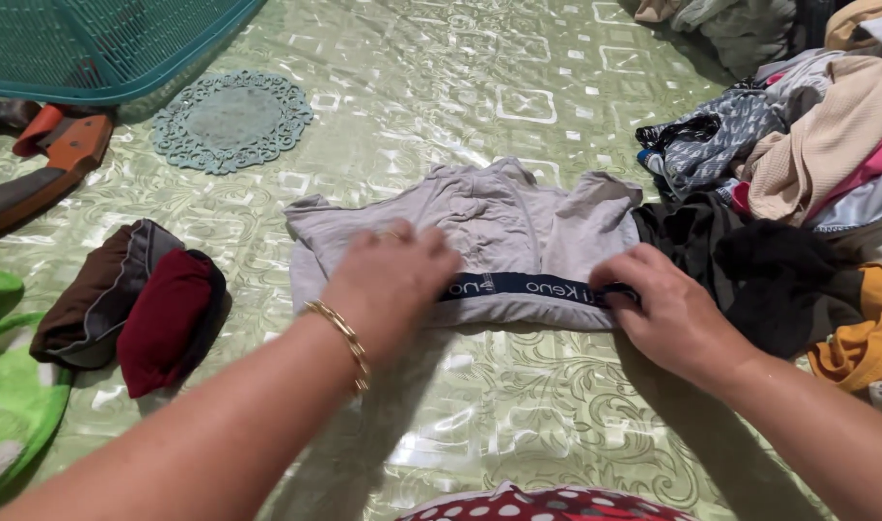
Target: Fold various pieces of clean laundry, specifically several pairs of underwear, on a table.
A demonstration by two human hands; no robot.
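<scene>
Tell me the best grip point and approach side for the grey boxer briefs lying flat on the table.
Probably the dark waistband: it is the thickest, straightest edge of the grey boxer briefs and lies nearest the person. Come from the near side, pinching at both ends, where the left hand and right hand already rest. The leg openings on the far side look limp and creased.

Bright, even light; glare on the glossy tablecloth (pixel 518 106); soft shadows, sharp focus
</scene>
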